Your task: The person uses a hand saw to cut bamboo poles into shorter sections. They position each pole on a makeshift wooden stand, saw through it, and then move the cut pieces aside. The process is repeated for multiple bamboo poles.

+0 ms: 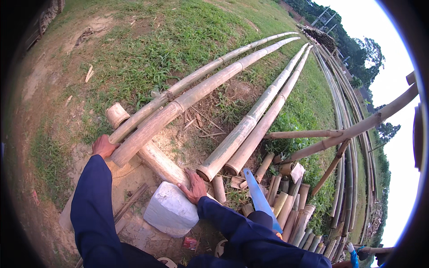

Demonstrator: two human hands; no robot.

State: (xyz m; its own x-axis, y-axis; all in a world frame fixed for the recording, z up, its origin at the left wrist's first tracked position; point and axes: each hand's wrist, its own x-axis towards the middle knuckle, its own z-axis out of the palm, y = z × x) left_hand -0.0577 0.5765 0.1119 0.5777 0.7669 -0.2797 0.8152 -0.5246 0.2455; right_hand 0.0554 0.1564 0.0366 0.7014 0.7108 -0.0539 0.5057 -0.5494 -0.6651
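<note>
My left hand [104, 146] is closed round the near end of a thinner bamboo pole [149, 107]. Beside that pole lies a thicker bamboo pole [165, 114]. Both rest across a short bamboo log [161, 163], whose far end sticks out past them. My right hand [195, 186] holds nothing; it lies on the log's near part with thumb and fingers apart. Its thumb is by a pale stone block [171, 209] set against the log. A handsaw [259, 194] with a blue blade leans by my right forearm, its handle partly hidden by my sleeve.
Two more long bamboo poles [250, 118] lie to the right. Cut bamboo pieces [290, 214] are heaped near my right arm. A slanting bamboo frame [353, 131] stands at the right, before rows of long poles [346, 178]. At the lower right edge, a blue-gloved hand [353, 257] shows.
</note>
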